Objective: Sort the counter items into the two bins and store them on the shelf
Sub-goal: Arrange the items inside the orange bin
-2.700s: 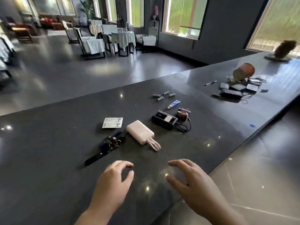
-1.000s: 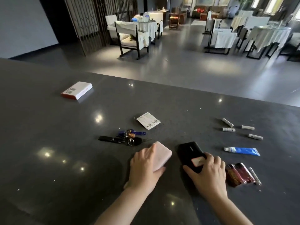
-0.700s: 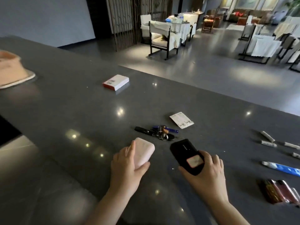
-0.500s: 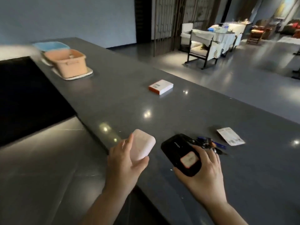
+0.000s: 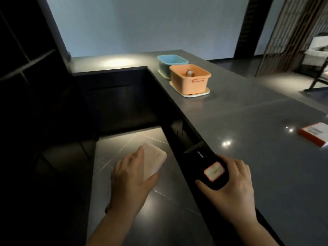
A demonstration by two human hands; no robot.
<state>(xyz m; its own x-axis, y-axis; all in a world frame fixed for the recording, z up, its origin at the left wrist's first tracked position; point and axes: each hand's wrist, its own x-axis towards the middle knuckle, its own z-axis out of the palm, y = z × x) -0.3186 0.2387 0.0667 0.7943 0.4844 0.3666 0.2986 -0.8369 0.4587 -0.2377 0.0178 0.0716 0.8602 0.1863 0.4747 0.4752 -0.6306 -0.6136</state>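
Observation:
My left hand (image 5: 130, 176) grips a pale pink power bank (image 5: 154, 160), held over the floor just off the counter's edge. My right hand (image 5: 230, 183) grips a black power bank (image 5: 206, 163) with a pink-framed label, above the near edge of the dark counter (image 5: 248, 121). Ahead on the counter stand two bins, each on a pale lid: an orange bin (image 5: 190, 79) with a small item inside, and a blue bin (image 5: 171, 65) behind it.
A white and orange box (image 5: 315, 133) lies at the counter's right. Dark shelving (image 5: 23, 55) stands at the left. The counter turns a corner beyond the bins. Tiled floor (image 5: 138, 201) lies below my left hand.
My view has swung left along the counter, so the keys, card and small tubes have left the frame. Both hands lifted the power banks off the counter and carry them toward the bins.

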